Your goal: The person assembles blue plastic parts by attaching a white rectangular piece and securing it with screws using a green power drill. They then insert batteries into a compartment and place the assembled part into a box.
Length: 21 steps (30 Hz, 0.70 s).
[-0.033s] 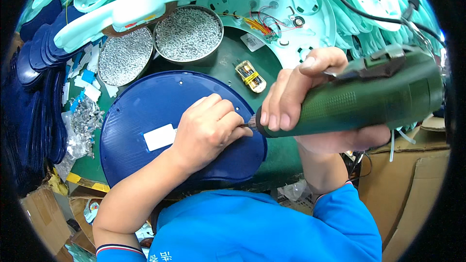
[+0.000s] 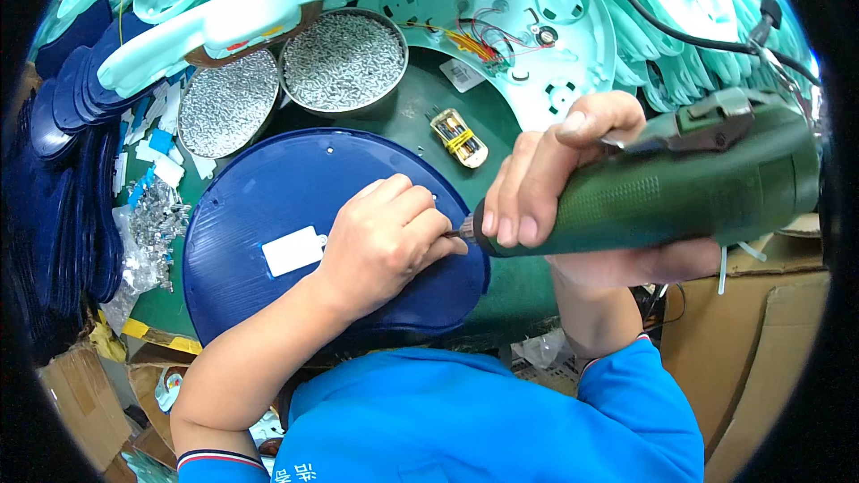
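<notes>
My right hand [image 2: 537, 179] is wrapped round a green electric screwdriver [image 2: 689, 192], which lies almost level and points left. Its bit reaches the fingertips of my left hand [image 2: 380, 237], over the right part of a dark blue rounded plastic panel [image 2: 259, 174]. Those left fingers are pinched together at the bit; whatever they hold is hidden. A white rectangular piece [image 2: 293, 252] sits on the panel beside my left wrist. Just beyond the panel lies a small pale part with a yellow band [image 2: 459, 138].
Two round tins of small screws [image 2: 344, 61] [image 2: 229, 103] stand at the back. Blue panels [image 2: 76, 215] pile up at left, near loose metal parts [image 2: 159, 225]. Turquoise shells, one with wires [image 2: 528, 45], crowd the far side. A cable [image 2: 680, 34] hangs at upper right; cardboard [image 2: 716, 358] stands at lower right.
Hardly anything differs. The whole scene has shifted very slightly in view, and both hands keep their hold and place.
</notes>
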{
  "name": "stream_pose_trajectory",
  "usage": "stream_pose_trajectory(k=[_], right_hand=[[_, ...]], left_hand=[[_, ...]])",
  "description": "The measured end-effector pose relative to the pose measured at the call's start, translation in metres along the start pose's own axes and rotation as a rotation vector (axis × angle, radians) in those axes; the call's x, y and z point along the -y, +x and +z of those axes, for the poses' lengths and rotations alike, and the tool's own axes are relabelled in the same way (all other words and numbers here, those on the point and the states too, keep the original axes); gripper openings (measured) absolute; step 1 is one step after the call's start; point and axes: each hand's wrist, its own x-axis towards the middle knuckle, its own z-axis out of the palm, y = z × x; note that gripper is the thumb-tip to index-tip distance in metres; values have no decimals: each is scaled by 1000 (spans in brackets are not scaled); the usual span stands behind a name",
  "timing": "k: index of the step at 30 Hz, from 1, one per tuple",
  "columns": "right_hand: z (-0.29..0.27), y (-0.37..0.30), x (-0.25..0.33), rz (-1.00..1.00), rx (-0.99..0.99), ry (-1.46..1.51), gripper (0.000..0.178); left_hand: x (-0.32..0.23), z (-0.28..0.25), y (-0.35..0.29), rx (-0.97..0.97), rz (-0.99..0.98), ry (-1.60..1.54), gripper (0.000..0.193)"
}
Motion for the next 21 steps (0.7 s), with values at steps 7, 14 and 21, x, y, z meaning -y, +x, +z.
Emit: stream_pose_trajectory(k=[7, 14, 21], right_hand=[[12, -38, 29, 37, -34, 48, 98], [19, -50, 33, -7, 20, 94, 84], [23, -53, 37, -23, 38, 107, 71]], left_hand=[[-23, 10, -3, 35, 124, -62, 32], [-33, 5, -11, 116, 134, -151, 33], [-32, 4, -20, 63, 122, -148, 33]])
